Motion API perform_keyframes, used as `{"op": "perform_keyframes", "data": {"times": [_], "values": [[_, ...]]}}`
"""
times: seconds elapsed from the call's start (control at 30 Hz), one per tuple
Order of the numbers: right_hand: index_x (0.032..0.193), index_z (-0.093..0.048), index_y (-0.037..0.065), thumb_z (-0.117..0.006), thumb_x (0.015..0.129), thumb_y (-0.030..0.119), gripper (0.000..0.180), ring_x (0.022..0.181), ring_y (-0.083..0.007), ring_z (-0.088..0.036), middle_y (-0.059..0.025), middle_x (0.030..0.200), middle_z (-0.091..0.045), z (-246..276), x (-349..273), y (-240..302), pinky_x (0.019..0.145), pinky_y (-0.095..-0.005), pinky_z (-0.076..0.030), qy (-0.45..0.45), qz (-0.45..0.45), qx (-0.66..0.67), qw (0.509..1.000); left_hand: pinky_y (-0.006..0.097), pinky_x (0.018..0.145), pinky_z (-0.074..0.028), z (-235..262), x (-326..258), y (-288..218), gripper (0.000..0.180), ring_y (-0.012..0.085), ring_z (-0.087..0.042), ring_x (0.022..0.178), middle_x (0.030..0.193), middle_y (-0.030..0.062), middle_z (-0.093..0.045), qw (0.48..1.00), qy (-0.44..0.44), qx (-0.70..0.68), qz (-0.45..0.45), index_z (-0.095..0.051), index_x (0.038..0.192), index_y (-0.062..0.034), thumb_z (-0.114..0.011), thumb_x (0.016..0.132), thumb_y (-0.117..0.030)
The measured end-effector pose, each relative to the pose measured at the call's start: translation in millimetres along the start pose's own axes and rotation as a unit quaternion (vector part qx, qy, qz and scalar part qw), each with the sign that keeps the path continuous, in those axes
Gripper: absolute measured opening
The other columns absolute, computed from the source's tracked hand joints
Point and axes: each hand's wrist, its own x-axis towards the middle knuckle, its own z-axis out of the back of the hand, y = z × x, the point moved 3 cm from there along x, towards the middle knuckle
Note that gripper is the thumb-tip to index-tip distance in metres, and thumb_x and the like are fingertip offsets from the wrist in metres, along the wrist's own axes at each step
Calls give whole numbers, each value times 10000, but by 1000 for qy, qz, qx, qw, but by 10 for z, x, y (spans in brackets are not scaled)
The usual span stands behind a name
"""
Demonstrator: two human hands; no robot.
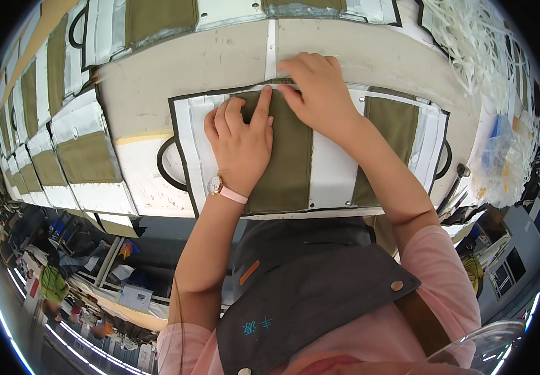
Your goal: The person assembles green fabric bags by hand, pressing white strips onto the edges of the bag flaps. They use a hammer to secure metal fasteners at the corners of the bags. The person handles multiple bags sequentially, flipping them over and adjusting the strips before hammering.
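Observation:
An olive-and-white fabric panel point(335, 165) with black edging and a black loop at each side lies flat in front of me. My left hand point(240, 137) rests palm down on its left half, fingers spread and the index fingertip pressing near the far edge. Over the middle of that far edge is my right hand point(321, 94), thumb on the near side and fingers beyond it, apart from each other. A little of the green edge shows raised between them. The right fingertips are slightly blurred, and neither hand grips anything visibly.
More olive-and-white panels lie in a row at the left point(88, 156), and another point(163, 15) lies at the far side. A heap of white strips point(470, 44) sits at the far right, above a clear plastic bag point(501, 165). A dark-handled tool point(460, 178) lies near the right edge.

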Motion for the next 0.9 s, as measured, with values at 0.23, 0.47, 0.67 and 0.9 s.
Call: {"op": "perform_keyframes", "data": {"times": [0.23,0.47,0.67,0.9], "values": [[863,-590,65,-665,784,39,113,881,-276,-542,-77,871,-570,-58,151,3,805,-394,-404,122,6,-27,992,508,1021,-346,2,-7,16,455,293,-478,1145,1165,114,-485,1000,-3,-7,0,-619,1321,-237,-674,870,-256],[873,-631,30,-650,716,9,160,881,-283,-552,-90,893,-591,-123,82,72,814,-406,-449,70,54,-12,996,505,1012,-352,-4,-6,19,414,288,-486,1140,1154,109,-493,1000,-9,-17,4,-624,1286,-189,-666,880,-258],[957,-639,6,-644,736,-58,230,919,-302,-550,-97,958,-573,-139,1,-72,812,-417,-474,84,116,92,985,506,1015,-354,11,-1,25,415,287,-488,1145,1176,109,-495,1000,-6,-14,2,-620,1287,-160,-661,887,-263],[879,-628,43,-656,727,-13,164,889,-284,-546,-79,915,-567,-128,10,-45,819,-377,-487,40,139,88,986,490,1022,-345,27,-8,49,457,298,-491,1152,1188,114,-499,1000,-10,-29,6,-610,1298,-69,-674,874,-227]]}}
